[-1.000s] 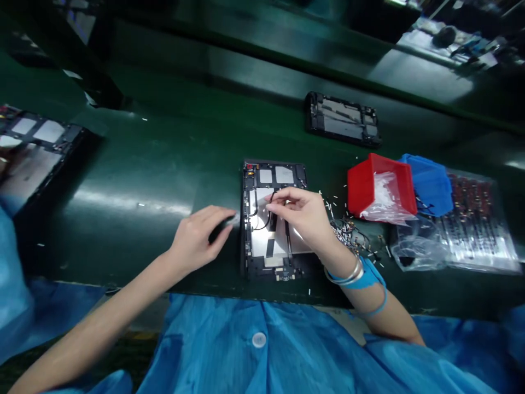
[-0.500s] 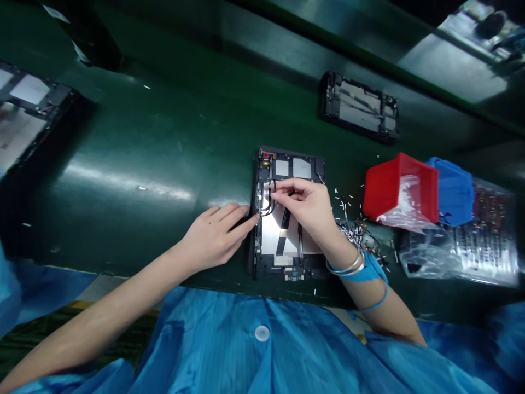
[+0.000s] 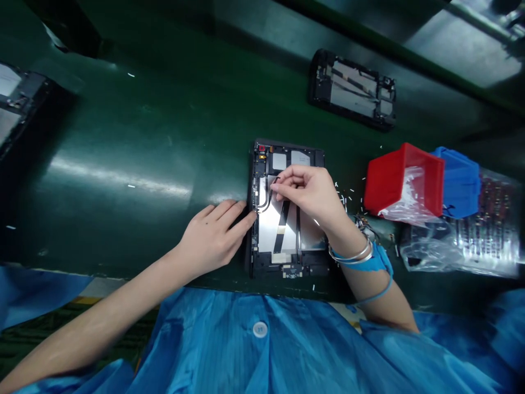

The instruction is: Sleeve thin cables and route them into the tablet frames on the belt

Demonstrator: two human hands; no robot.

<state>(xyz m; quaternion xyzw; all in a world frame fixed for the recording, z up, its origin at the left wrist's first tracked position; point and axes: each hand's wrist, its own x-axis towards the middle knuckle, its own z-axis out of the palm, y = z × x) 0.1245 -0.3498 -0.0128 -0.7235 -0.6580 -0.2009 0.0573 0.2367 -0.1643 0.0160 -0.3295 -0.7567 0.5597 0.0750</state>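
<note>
An opened tablet chassis (image 3: 268, 241) lies on the green bench in front of me, its silver plate and black flat cables exposed. My right hand (image 3: 311, 194) hovers over its upper half, fingers pinched on a thin black cable (image 3: 266, 203) that curves down to the left side. My left hand (image 3: 217, 235) rests on the bench with fingers stretched out, its fingertips touching the chassis's left edge. A blue strap and silver bangles circle my right wrist.
A second opened chassis (image 3: 353, 90) lies further back. A red bin (image 3: 404, 180) and a blue bin (image 3: 459, 178) stand at the right beside clear bags (image 3: 463, 241) of parts. Small white scraps and loose wires (image 3: 365, 224) lie near my right wrist. Another device (image 3: 12, 104) sits at the far left.
My left hand slid right from the bench until its fingertips reached the chassis edge. My right hand kept pinching the cable. The view shifted downward and slightly left.
</note>
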